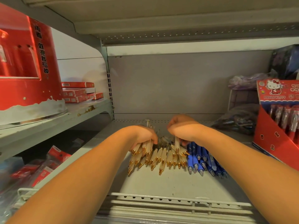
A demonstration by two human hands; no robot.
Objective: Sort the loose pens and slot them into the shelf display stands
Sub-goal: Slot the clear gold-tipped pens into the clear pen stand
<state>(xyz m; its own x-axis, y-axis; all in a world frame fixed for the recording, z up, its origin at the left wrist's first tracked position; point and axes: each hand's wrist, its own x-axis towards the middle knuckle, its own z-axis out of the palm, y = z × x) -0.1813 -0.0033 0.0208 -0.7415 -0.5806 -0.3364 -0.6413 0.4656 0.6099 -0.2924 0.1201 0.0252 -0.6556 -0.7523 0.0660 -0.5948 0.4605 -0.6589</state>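
A pile of cream pens [161, 159] with gold tips lies on the grey shelf [161, 183], tips toward me. Beside it on the right lies a smaller pile of blue pens [202, 160]. My left hand [144, 135] grips a bunch of several cream pens at the left end of the pile. My right hand [182, 128] pinches one cream pen [177, 144] and holds it nearly upright, tip down, over the right part of the pile. A red Hello Kitty display stand [275, 126] with pens in it sits at the right.
A big red display stand [29, 70] and flat red boxes [79, 92] sit on the shelf to the left. Dark plastic bags [237, 120] lie at the back right. Packaged goods [40, 167] fill the lower left shelf. A wire rail [178, 199] edges the shelf front.
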